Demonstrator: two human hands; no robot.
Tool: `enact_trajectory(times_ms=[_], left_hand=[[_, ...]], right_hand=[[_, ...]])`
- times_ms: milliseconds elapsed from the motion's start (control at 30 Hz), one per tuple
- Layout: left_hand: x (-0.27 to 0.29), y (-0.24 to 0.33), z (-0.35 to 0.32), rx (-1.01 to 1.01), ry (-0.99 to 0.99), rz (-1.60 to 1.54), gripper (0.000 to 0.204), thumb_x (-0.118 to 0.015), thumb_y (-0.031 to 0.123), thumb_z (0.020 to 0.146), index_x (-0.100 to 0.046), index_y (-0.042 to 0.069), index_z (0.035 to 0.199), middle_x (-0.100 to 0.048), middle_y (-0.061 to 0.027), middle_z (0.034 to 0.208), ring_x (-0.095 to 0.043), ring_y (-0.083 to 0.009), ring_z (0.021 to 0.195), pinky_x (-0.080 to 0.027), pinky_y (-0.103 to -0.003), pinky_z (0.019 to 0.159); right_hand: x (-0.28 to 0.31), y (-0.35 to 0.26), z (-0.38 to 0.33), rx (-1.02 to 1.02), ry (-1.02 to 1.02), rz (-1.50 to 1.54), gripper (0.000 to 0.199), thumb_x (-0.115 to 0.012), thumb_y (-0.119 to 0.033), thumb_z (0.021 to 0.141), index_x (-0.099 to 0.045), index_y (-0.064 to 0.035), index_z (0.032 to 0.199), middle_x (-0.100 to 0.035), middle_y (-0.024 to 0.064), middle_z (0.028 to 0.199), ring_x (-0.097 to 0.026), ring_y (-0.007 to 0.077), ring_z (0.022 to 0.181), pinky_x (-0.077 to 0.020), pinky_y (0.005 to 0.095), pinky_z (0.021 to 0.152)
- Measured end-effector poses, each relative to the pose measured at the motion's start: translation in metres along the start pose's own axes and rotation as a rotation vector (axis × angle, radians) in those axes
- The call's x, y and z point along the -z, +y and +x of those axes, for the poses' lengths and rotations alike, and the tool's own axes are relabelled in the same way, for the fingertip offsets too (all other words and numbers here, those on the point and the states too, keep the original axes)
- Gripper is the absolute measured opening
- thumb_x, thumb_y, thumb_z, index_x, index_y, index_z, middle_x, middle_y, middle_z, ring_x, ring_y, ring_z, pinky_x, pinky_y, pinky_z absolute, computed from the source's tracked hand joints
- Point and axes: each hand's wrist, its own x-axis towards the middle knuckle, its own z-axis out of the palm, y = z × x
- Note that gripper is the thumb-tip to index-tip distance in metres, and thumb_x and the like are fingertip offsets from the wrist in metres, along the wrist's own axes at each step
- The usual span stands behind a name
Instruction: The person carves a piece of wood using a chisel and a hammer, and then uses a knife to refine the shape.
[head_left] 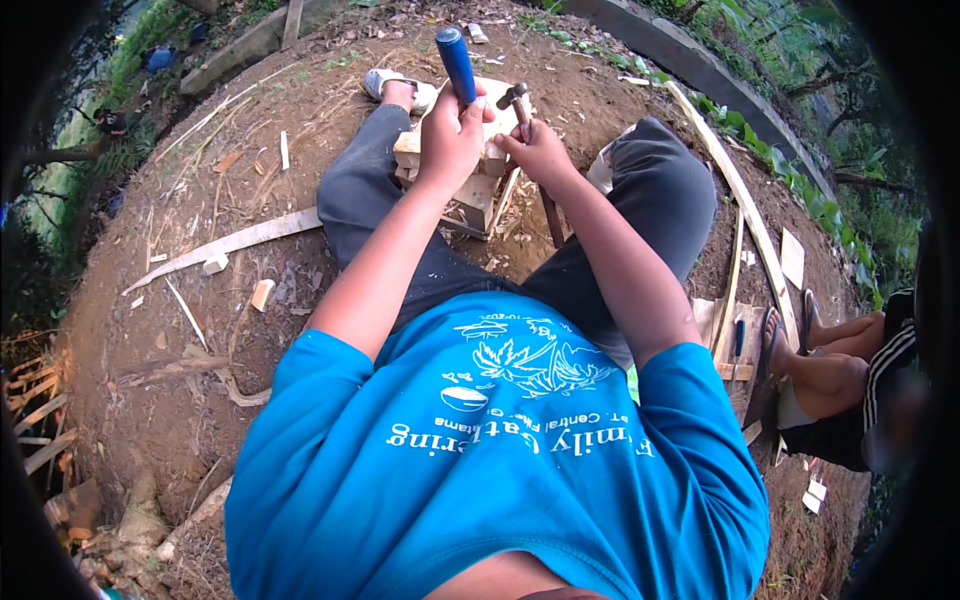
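While the left hand [450,145] has its fingers wrapped round a blue-handled tool [456,62], handle tilted upward and lower end hidden, the right hand [543,155] has its fingers closed on the shaft of a hammer [513,96], head near the blue handle. Both hands are above a pale wooden block [409,149] between the legs. Curved wood strip [245,236] lies on bare soil [200,300], left.

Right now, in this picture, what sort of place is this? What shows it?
Probably an outdoor woodworking spot: pale wooden strips lie on bare soil, leafy plants grow nearby, and the right hand holds a hammer.
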Motion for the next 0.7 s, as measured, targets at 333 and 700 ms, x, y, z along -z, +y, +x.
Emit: enact_trajectory(times_ms=[333,700], left_hand=[[0.016,0.016,0.061,0.265,0.039,-0.223,0.014,-0.044,0.009,0.107,-0.043,0.006,0.121,-0.063,-0.015,0.108,-0.074,-0.0284,0.092,-0.063,-0.04,0.081],[0.035,0.041,0.024,0.135,-0.432,-0.013,0.015,-0.046,0.016,0.109,-0.047,0.011,0.124,-0.066,-0.005,0.107,-0.07,-0.0204,0.11,-0.056,-0.04,0.095]], right_hand=[[-0.008,0.006,-0.002,0.019,0.046,0.067,0.035,-0.08,-0.031,0.091,-0.057,-0.0049,0.09,-0.065,0.0022,0.075,-0.069,0.0123,0.067,-0.0517,0.0292,0.06],[-0.009,0.016,0.004,0.048,0.093,0.042,0.036,-0.079,-0.032,0.087,-0.065,0.0002,0.094,-0.072,0.0111,0.076,-0.072,0.0189,0.067,-0.0566,0.0335,0.064]])
